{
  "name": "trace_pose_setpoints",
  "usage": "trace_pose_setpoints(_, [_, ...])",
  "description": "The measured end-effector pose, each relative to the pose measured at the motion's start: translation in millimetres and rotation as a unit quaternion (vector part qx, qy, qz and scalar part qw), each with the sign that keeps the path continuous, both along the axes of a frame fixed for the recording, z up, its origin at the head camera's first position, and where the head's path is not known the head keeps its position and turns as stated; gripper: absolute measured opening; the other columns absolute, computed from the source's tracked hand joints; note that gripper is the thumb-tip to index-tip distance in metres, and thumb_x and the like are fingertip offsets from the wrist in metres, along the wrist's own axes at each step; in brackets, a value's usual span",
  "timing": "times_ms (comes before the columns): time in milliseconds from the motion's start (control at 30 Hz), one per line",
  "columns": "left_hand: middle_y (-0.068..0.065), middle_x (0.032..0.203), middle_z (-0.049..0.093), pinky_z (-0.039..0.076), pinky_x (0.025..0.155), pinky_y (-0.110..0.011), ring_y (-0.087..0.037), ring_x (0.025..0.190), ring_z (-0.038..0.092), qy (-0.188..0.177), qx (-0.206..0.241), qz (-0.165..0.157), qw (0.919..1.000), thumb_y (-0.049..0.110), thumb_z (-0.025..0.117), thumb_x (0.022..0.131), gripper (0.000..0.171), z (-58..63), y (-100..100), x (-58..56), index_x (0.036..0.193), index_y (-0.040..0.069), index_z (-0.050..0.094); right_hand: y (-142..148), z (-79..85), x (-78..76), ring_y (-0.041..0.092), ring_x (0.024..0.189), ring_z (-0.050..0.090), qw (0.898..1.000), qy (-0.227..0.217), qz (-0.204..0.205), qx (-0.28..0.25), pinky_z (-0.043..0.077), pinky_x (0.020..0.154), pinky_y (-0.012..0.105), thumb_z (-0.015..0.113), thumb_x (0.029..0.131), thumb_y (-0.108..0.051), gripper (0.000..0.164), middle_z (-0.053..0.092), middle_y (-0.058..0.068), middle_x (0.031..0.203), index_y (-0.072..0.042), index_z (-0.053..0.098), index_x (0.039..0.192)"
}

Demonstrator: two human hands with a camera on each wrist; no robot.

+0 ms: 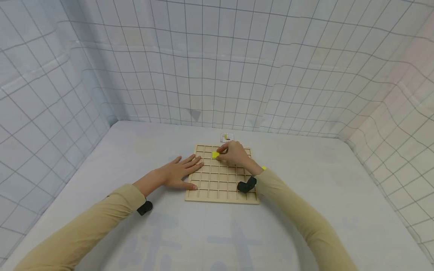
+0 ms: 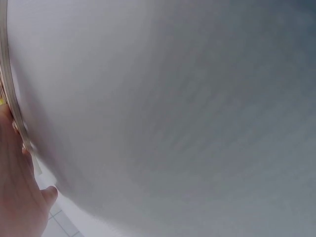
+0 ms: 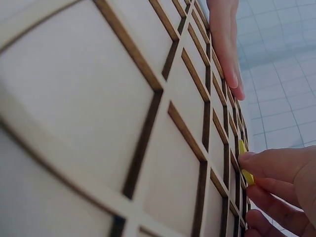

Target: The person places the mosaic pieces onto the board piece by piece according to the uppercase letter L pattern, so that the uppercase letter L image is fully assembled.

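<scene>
A pale wooden grid board (image 1: 213,184) with square compartments lies on the white table. My right hand (image 1: 234,153) reaches over its far part and pinches a yellow square tile (image 1: 215,154) at one of the far-row compartments. In the right wrist view the yellow tile (image 3: 248,177) shows between the thumb and fingers of the right hand (image 3: 289,182), against the board's dividers; whether it is fully seated cannot be told. Fingers spread, my left hand (image 1: 178,174) rests on the board's left edge. The left wrist view shows only part of that hand (image 2: 19,182) beside the board's side.
Behind the board lies a small printed grid card (image 1: 227,137) with coloured marks. Another yellow piece (image 1: 263,168) peeks out beside the right forearm, partly hidden by the sleeve. White grid-patterned curtains (image 1: 230,67) enclose the table at the back and sides.
</scene>
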State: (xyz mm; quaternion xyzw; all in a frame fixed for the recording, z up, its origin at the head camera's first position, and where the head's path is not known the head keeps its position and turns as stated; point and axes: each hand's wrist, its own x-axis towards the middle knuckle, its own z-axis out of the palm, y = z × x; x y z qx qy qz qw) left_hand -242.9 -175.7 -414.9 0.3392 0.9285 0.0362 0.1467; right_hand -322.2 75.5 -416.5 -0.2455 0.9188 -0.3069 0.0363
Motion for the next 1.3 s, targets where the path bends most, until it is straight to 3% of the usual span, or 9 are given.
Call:
trace_pose_setpoints(400, [-0.005, 0.164, 0.001, 0.007, 0.115, -0.064, -0.03, 0.151, -0.001, -0.003, -0.009, 0.001, 1.0, 0.069, 0.045, 0.089, 0.091, 0.3, 2, 0.2, 0.157, 0.019, 0.008, 1, 2.1, -0.7, 0.019, 0.085, 0.07, 1.0, -0.016, 0.006, 0.005, 0.056, 0.073, 0.029, 0.077, 0.082, -0.023, 0.028, 0.074, 0.008, 0.104, -0.007, 0.075, 0.104])
trace_pose_setpoints(700, [-0.006, 0.164, 0.001, 0.007, 0.115, -0.064, -0.03, 0.151, -0.001, -0.004, -0.007, 0.003, 1.0, 0.069, 0.045, 0.089, 0.091, -1.5, 1, -0.1, 0.157, 0.019, 0.009, 13, 12.6, 8.2, 0.018, 0.081, 0.064, 1.0, 0.026, -0.016, 0.001, 0.051, 0.068, 0.027, 0.077, 0.082, -0.027, 0.029, 0.073, 0.008, 0.106, -0.01, 0.075, 0.106])
trace_pose_setpoints(833, [-0.006, 0.164, 0.001, 0.006, 0.116, -0.064, -0.03, 0.151, 0.0, -0.002, -0.01, 0.003, 0.9999, 0.069, 0.045, 0.089, 0.091, -0.8, 1, 0.1, 0.157, 0.019, 0.009, 24, 18.2, 10.6, 0.02, 0.081, 0.06, 0.999, 0.041, -0.017, -0.014, 0.047, 0.068, 0.029, 0.075, 0.083, -0.024, 0.027, 0.072, 0.008, 0.106, -0.01, 0.075, 0.106])
trace_pose_setpoints(1000, [-0.006, 0.164, 0.002, 0.006, 0.116, -0.064, -0.03, 0.151, -0.001, -0.002, -0.012, 0.002, 0.9999, 0.068, 0.045, 0.089, 0.091, 2.5, 1, 1.5, 0.156, 0.019, 0.009, 43, 24.0, 11.9, 0.024, 0.091, 0.063, 0.998, 0.065, -0.011, -0.013, 0.051, 0.077, 0.036, 0.075, 0.084, -0.022, 0.023, 0.073, 0.007, 0.102, -0.01, 0.074, 0.103])
trace_pose_setpoints(1300, [-0.007, 0.164, 0.004, 0.007, 0.115, -0.064, -0.031, 0.151, 0.001, 0.004, -0.008, -0.002, 1.0, 0.067, 0.047, 0.09, 0.09, 3.9, 3, 2.3, 0.156, 0.018, 0.011, 86, 35.7, 14.4, 0.029, 0.097, 0.063, 0.996, 0.086, -0.013, -0.014, 0.051, 0.083, 0.044, 0.075, 0.083, -0.017, 0.028, 0.072, 0.011, 0.108, -0.004, 0.072, 0.107])
